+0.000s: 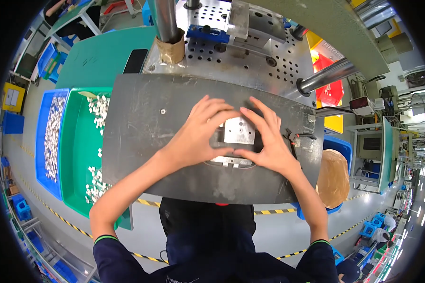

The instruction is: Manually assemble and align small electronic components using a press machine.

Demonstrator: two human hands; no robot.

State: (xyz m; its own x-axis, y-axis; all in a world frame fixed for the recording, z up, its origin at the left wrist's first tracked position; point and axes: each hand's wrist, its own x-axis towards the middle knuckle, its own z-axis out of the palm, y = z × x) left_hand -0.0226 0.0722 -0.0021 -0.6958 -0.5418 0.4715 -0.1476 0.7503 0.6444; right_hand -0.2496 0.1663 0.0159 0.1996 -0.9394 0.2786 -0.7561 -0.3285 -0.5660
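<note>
now both hands frame the small metal block (239, 130) on the steel plate (141, 141): left hand (193, 137) and right hand (264, 141) pinching its edges, seating unfinished; white parts wait far left.

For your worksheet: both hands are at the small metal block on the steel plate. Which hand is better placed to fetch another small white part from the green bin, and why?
The left hand, probably. The green bin of small white parts lies off the steel plate's left edge, on that hand's side. The right hand would have to cross over the metal block.
</note>
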